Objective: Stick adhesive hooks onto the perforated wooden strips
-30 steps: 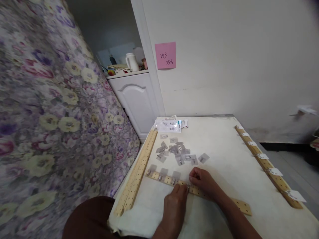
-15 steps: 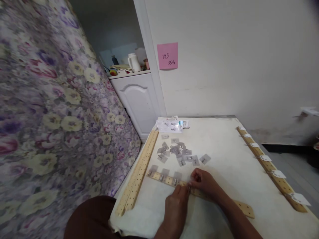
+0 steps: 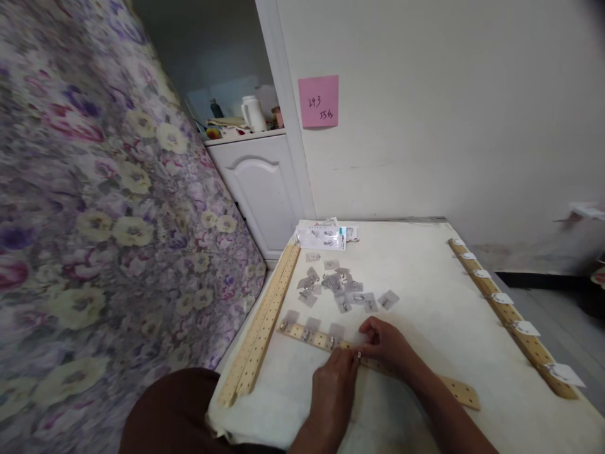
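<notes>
A perforated wooden strip point(image 3: 456, 391) lies across the near part of the white table point(image 3: 425, 296). Three clear adhesive hooks point(image 3: 309, 328) are stuck along its left end. My left hand point(image 3: 333, 388) and my right hand point(image 3: 385, 343) meet over the strip's middle, fingers pinched on a small clear hook with a metal pin point(image 3: 358, 356) pressed against the wood. A loose pile of clear hooks point(image 3: 343, 290) lies just beyond my hands.
Long wooden strips point(image 3: 262, 331) run along the table's left edge, and another strip with white-backed hooks point(image 3: 513, 318) along the right edge. Hook packets point(image 3: 324, 236) lie at the far left corner. A floral mattress point(image 3: 94, 221) leans on the left; a pink note point(image 3: 318, 101) is on the wall.
My hands stay at the same spot on the strip, with only slight finger shifts on the hook. The camera has shifted a little.
</notes>
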`<state>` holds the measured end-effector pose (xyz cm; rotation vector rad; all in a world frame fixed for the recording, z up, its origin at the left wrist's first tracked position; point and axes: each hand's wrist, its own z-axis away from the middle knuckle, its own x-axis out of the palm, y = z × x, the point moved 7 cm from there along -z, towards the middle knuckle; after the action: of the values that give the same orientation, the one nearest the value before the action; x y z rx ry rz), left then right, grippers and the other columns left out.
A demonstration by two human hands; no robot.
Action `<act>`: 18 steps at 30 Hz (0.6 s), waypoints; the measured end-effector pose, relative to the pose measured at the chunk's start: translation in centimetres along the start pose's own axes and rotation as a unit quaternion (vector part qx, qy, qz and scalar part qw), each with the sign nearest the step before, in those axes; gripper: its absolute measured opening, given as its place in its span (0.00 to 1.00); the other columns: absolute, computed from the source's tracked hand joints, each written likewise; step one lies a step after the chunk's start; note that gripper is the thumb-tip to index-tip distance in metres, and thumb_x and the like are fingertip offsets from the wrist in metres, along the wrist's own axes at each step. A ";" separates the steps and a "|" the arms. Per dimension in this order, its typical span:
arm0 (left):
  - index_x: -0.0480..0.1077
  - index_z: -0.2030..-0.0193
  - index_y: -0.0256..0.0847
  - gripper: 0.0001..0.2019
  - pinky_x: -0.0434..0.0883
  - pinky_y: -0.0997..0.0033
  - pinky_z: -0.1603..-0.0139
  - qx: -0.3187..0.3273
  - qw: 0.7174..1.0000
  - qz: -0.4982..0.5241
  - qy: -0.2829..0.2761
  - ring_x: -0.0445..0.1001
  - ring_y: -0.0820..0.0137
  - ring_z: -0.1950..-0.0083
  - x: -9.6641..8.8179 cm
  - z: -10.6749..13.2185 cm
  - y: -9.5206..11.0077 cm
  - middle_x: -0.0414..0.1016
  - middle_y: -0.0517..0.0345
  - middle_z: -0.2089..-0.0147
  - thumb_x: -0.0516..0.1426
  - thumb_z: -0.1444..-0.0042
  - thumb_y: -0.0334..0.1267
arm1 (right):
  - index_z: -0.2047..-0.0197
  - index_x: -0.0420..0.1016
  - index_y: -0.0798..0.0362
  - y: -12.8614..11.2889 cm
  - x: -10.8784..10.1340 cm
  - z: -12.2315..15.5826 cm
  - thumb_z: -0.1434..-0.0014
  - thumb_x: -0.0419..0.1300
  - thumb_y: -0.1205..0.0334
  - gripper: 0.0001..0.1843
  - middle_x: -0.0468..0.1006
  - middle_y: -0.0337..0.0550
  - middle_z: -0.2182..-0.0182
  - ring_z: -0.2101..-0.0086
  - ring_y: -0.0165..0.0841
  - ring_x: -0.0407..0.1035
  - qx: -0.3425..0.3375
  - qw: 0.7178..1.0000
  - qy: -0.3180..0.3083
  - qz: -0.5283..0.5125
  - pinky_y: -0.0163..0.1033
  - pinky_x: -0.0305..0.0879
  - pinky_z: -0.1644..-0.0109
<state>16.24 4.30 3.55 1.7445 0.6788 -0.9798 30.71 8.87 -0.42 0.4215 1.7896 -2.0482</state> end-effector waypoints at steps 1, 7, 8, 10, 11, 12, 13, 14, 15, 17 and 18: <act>0.71 0.60 0.43 0.11 0.73 0.71 0.61 -0.004 1.000 0.008 -0.002 0.77 0.68 0.63 -0.1 0.0 0.0 0.77 0.57 0.63 0.48 0.36 0.38 | 0.66 0.72 0.50 -0.1 0.0 0.0 0.59 0.68 0.62 0.15 0.75 0.35 0.75 0.73 0.30 0.67 0.000 1.000 -0.001 0.001 0.33 0.57 0.69; 0.67 0.48 0.45 0.13 0.73 0.68 0.54 0.002 0.998 0.052 -0.020 0.76 0.67 0.56 -0.3 1.4 -0.3 0.76 0.56 0.54 0.49 0.39 0.33 | 0.65 0.71 0.52 -0.1 0.2 0.0 0.60 0.66 0.64 0.15 0.74 0.35 0.75 0.73 0.30 0.66 -0.009 1.000 -0.004 -0.006 0.33 0.58 0.69; 0.66 0.47 0.45 0.15 0.73 0.67 0.53 0.006 0.998 0.056 -0.020 0.75 0.67 0.54 -0.4 1.7 -0.3 0.75 0.55 0.53 0.49 0.39 0.32 | 0.65 0.71 0.53 -0.1 0.2 0.0 0.59 0.66 0.64 0.15 0.74 0.35 0.74 0.73 0.29 0.66 -0.014 1.000 -0.004 -0.015 0.32 0.58 0.69; 0.65 0.47 0.43 0.15 0.72 0.66 0.52 0.015 0.998 0.056 -0.019 0.74 0.66 0.53 -0.4 2.3 -0.5 0.75 0.53 0.53 0.49 0.40 0.31 | 0.65 0.71 0.53 -0.2 0.2 0.0 0.60 0.67 0.63 0.16 0.74 0.36 0.73 0.73 0.29 0.66 -0.024 0.999 -0.006 -0.031 0.32 0.59 0.69; 0.65 0.47 0.43 0.15 0.72 0.66 0.52 0.020 0.998 0.057 -0.019 0.74 0.66 0.53 -0.4 2.4 -0.5 0.75 0.53 0.53 0.48 0.40 0.31 | 0.65 0.71 0.53 -0.2 0.1 0.1 0.59 0.67 0.63 0.16 0.74 0.37 0.72 0.73 0.29 0.66 -0.028 0.999 -0.006 -0.037 0.32 0.60 0.69; 0.65 0.47 0.44 0.15 0.72 0.66 0.52 0.023 0.998 0.060 -0.018 0.74 0.66 0.53 -0.4 2.6 -0.5 0.75 0.53 0.53 0.48 0.40 0.31 | 0.65 0.71 0.53 -0.3 0.0 0.1 0.59 0.66 0.62 0.15 0.75 0.38 0.71 0.73 0.30 0.67 -0.031 0.999 -0.004 -0.041 0.33 0.60 0.69; 0.65 0.48 0.44 0.15 0.72 0.66 0.52 0.025 0.998 0.063 -0.017 0.74 0.67 0.53 -0.5 2.6 -0.6 0.74 0.53 0.54 0.48 0.40 0.31 | 0.65 0.72 0.54 -0.3 -0.3 0.2 0.57 0.66 0.61 0.14 0.75 0.39 0.71 0.72 0.30 0.67 -0.035 0.999 0.001 -0.042 0.33 0.61 0.68; 0.65 0.48 0.44 0.15 0.72 0.67 0.53 0.025 0.997 0.068 -0.015 0.74 0.67 0.54 -0.5 2.6 -0.7 0.74 0.54 0.54 0.48 0.40 0.31 | 0.65 0.72 0.54 -0.4 -0.7 0.2 0.55 0.64 0.60 0.12 0.75 0.39 0.71 0.72 0.31 0.68 -0.040 0.998 0.009 -0.042 0.34 0.62 0.67; 0.65 0.49 0.45 0.14 0.72 0.67 0.53 0.026 0.997 0.074 -0.013 0.74 0.67 0.54 -0.6 2.6 -0.7 0.74 0.54 0.55 0.48 0.40 0.30 | 0.66 0.72 0.53 -0.4 -1.2 0.2 0.53 0.62 0.59 0.10 0.75 0.40 0.72 0.71 0.32 0.68 -0.046 0.998 0.021 -0.040 0.34 0.62 0.66; 0.66 0.50 0.45 0.14 0.72 0.68 0.53 0.030 0.996 0.088 -0.006 0.74 0.68 0.54 -0.8 2.5 -0.7 0.75 0.55 0.56 0.48 0.40 0.30 | 0.66 0.72 0.53 -0.5 -2.6 0.1 0.48 0.57 0.57 0.08 0.76 0.41 0.72 0.71 0.33 0.68 -0.058 0.996 0.060 -0.029 0.35 0.63 0.65; 0.66 0.51 0.45 0.13 0.72 0.68 0.53 0.033 0.995 0.092 -0.003 0.74 0.68 0.54 -0.9 2.4 -0.7 0.75 0.55 0.55 0.48 0.40 0.30 | 0.66 0.73 0.52 -0.5 -3.4 0.0 0.46 0.55 0.57 0.09 0.77 0.41 0.71 0.71 0.33 0.68 -0.062 0.994 0.083 -0.015 0.36 0.63 0.65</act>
<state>14.46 2.31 3.54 1.8258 0.4759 -0.8894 33.48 9.27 1.64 0.5464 2.0195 -1.9582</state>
